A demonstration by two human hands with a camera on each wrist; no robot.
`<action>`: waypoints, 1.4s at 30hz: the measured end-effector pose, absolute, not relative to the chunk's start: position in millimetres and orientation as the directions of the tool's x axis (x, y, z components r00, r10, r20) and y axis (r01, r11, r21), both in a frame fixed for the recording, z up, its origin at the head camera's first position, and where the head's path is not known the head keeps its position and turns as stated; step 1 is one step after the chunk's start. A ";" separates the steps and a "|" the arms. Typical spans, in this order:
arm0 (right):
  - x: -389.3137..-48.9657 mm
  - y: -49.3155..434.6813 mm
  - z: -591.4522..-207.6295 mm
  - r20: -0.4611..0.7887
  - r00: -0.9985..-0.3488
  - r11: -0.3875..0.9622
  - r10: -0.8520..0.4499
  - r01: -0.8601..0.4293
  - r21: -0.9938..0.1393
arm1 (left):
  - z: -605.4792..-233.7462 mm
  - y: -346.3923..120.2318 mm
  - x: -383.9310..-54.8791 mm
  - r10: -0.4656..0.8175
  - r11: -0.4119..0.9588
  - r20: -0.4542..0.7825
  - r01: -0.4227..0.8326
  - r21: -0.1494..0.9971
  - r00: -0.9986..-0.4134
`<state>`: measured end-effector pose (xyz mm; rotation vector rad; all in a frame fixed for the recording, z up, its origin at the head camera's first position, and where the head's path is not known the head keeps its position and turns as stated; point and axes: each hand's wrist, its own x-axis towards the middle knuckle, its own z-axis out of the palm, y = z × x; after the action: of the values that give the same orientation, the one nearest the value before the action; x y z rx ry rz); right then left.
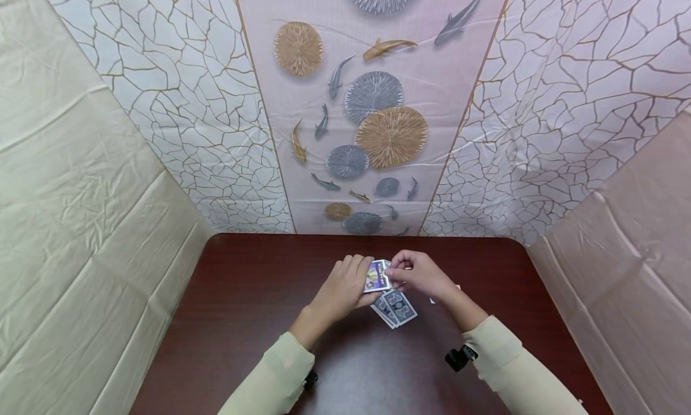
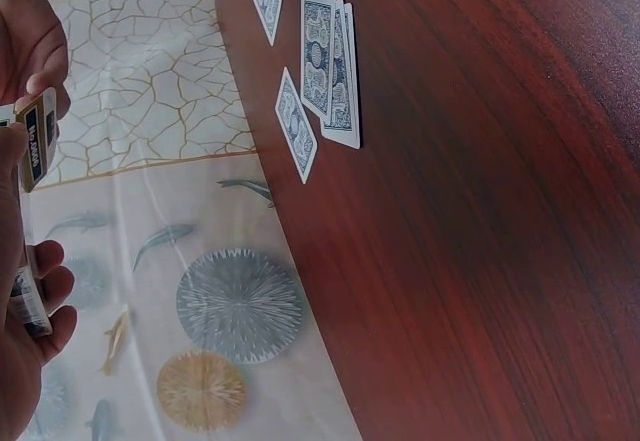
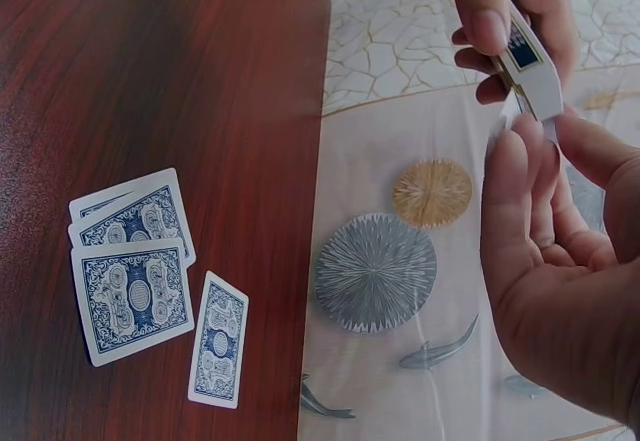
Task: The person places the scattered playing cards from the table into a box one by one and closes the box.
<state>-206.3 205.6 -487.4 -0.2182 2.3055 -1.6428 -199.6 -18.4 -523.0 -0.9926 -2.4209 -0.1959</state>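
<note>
My left hand grips a small card box with purple and yellow print, held up over the far part of the table. At the box's other end, my right hand pinches with thumb and fingertips. The right wrist view shows the box's white end and dark, gold-edged label, with a pale piece between the right fingertips; I cannot tell whether it is a flap or a card. Below the hands lies a loose pile of playing cards, blue patterned backs up.
A single card lies beside the pile, and another card shows farther along the table edge. The dark red wooden table meets patterned cloth hangings at the back, with plain cloth at the sides.
</note>
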 end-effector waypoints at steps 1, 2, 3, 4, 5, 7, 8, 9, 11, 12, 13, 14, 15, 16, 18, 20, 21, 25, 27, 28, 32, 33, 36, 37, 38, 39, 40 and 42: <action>-206.3 204.7 -487.6 -0.145 -0.947 0.354 -0.287 0.036 -0.935 | -523.0 -18.7 -199.4 0.616 0.724 0.506 0.688 -0.060 -0.604; -206.1 203.8 -487.7 -0.136 -0.951 0.372 -0.279 0.023 -0.928 | -522.9 -19.0 -199.3 0.615 0.723 0.504 0.688 -0.055 -0.607; -206.0 203.1 -487.6 -0.126 -0.954 0.390 -0.273 0.010 -0.921 | -523.0 -19.4 -199.3 0.614 0.724 0.503 0.688 -0.052 -0.608; -206.0 202.6 -487.7 -0.116 -0.956 0.406 -0.268 -0.003 -0.914 | -523.1 -19.8 -199.3 0.614 0.723 0.502 0.689 -0.049 -0.609; -205.9 202.3 -487.6 -0.105 -0.959 0.422 -0.263 -0.017 -0.906 | -523.2 -20.2 -199.3 0.613 0.722 0.502 0.690 -0.043 -0.610; -205.3 201.8 -487.2 -0.088 -0.963 0.441 -0.253 -0.034 -0.897 | -523.8 -21.2 -199.5 0.612 0.722 0.507 0.691 -0.045 -0.607; -205.0 201.7 -486.9 -0.079 -0.964 0.446 -0.252 -0.044 -0.894 | -524.0 -21.8 -199.7 0.611 0.721 0.509 0.691 -0.043 -0.606; -204.6 201.5 -486.2 -0.071 -0.966 0.449 -0.250 -0.051 -0.892 | -524.1 -22.5 -199.7 0.610 0.723 0.511 0.690 -0.047 -0.605; -203.6 201.6 -484.6 -0.060 -0.967 0.444 -0.247 -0.058 -0.894 | -524.7 -23.9 -200.0 0.607 0.725 0.513 0.687 -0.046 -0.606; -203.0 201.9 -483.9 -0.058 -0.967 0.439 -0.247 -0.058 -0.897 | -524.9 -24.7 -200.2 0.606 0.726 0.514 0.686 -0.047 -0.607; -202.4 202.2 -482.7 -0.056 -0.968 0.430 -0.246 -0.057 -0.901 | -525.0 -25.4 -200.3 0.604 0.727 0.514 0.685 -0.043 -0.609; -201.7 202.9 -481.6 -0.053 -0.968 0.426 -0.246 -0.059 -0.903 | -524.6 -26.2 -200.2 0.602 0.727 0.513 0.686 -0.035 -0.612; -201.0 203.8 -480.4 -0.047 -0.968 0.418 -0.246 -0.062 -0.906 | -524.8 -27.0 -200.2 0.600 0.727 0.512 0.686 -0.029 -0.615; -198.5 203.4 -475.1 -0.043 -0.967 0.412 -0.249 -0.065 -0.909 | -525.0 -27.9 -200.5 0.599 0.728 0.508 0.685 -0.024 -0.619; -197.6 206.1 -474.1 -0.031 -0.967 0.399 -0.253 -0.075 -0.914 | -524.9 -29.7 -200.9 0.598 0.730 0.498 0.683 -0.013 -0.628; -196.9 209.2 -474.1 -0.013 -0.967 0.386 -0.256 -0.090 -0.918 | -524.5 -31.6 -201.2 0.595 0.734 0.486 0.679 -0.006 -0.640; -196.3 210.7 -474.3 -0.007 -0.967 0.378 -0.255 -0.093 -0.921 | -524.4 -32.7 -201.3 0.593 0.737 0.481 0.676 -0.002 -0.646; -196.1 219.3 -484.7 0.010 -0.974 0.358 -0.228 -0.094 -0.929 | -523.2 -36.5 -201.7 0.588 0.746 0.471 0.666 -0.002 -0.657; -195.5 223.1 -490.2 0.009 -0.978 0.364 -0.208 -0.086 -0.928 | -523.0 -38.0 -201.8 0.585 0.748 0.470 0.664 0.003 -0.661; -196.0 224.8 -493.9 0.011 -0.979 0.368 -0.202 -0.086 -0.926 | -523.0 -38.7 -201.9 0.584 0.749 0.469 0.663 0.005 -0.663; -199.1 230.4 -510.3 0.010 -0.984 0.421 -0.179 -0.086 -0.903 | -524.0 -40.9 -202.5 0.580 0.750 0.472 0.662 0.010 -0.664; -199.9 231.1 -514.5 0.011 -0.985 0.438 -0.172 -0.086 -0.895 | -524.4 -41.3 -202.9 0.580 0.749 0.476 0.662 0.008 -0.662; -201.2 232.0 -525.4 0.011 -0.987 0.493 -0.159 -0.089 -0.865 | -525.9 -42.2 -204.2 0.578 0.750 0.491 0.661 -0.006 -0.652; -201.2 231.7 -528.7 0.009 -0.988 0.518 -0.153 -0.088 -0.851 | -526.4 -42.4 -204.6 0.577 0.750 0.497 0.661 -0.009 -0.648; -201.0 231.6 -531.7 0.010 -0.988 0.546 -0.152 -0.092 -0.832 | -526.8 -42.7 -205.0 0.576 0.750 0.502 0.661 -0.010 -0.645; -201.0 231.3 -535.4 0.006 -0.989 0.580 -0.145 -0.089 -0.810 | -526.9 -42.9 -205.2 0.575 0.750 0.506 0.662 -0.010 -0.643; -200.9 230.9 -538.6 0.004 -0.990 0.607 -0.142 -0.090 -0.790 | -527.3 -43.2 -205.5 0.574 0.749 0.511 0.662 -0.011 -0.640; -200.8 230.2 -545.6 -0.003 -0.990 0.654 -0.138 -0.089 -0.752 | -527.6 -43.7 -205.9 0.573 0.747 0.515 0.665 -0.010 -0.637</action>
<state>-200.8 230.2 -545.6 -0.1925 2.8022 -1.2688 -205.9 -43.7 -527.6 -0.9354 -2.4486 -0.2467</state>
